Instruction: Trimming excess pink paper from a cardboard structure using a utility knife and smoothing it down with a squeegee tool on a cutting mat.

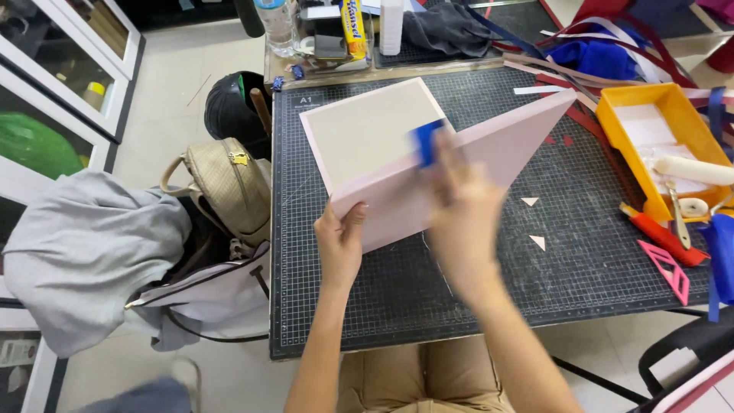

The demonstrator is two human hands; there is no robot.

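Hands: left hand [341, 239] grips lower-left corner of pink-covered board [428, 164], frame centre, raised tilted over cutting mat [367, 298] | right hand [459, 214], blurred, closed on blue scraper [427, 142] pressed to board's edge | risk (judged): one-corner hold may let board pivot under scraper pressure, creasing the covering; yellow tray [619, 122] sits near on right.

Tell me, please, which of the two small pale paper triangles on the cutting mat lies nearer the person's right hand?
The lower triangle, since it lies closer to the right hand than the upper triangle, which sits farther up the cutting mat.
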